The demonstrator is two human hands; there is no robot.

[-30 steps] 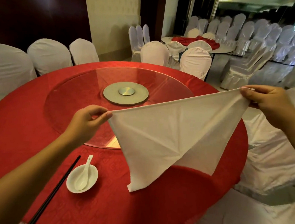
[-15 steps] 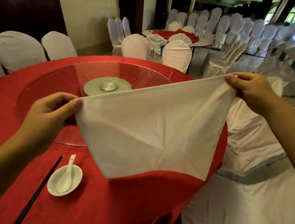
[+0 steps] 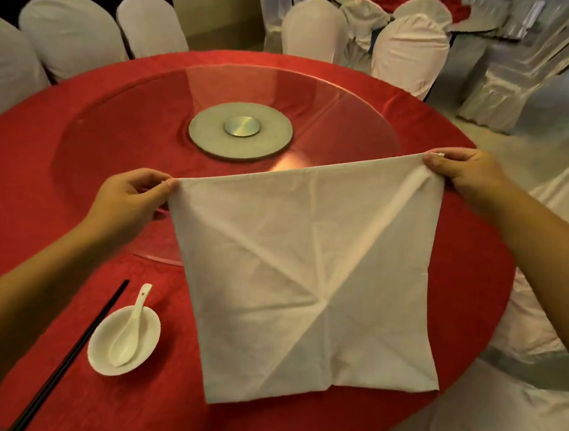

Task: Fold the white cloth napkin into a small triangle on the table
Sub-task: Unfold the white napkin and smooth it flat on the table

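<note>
Two corners of the white napkin (image 3: 308, 282) are pinched, left hand (image 3: 129, 198) at nine o'clock, right hand (image 3: 465, 176) at two o'clock, cloth spread over the worktop (image 3: 39, 166); advise laying it flat, taut, before folding diagonally.
</note>
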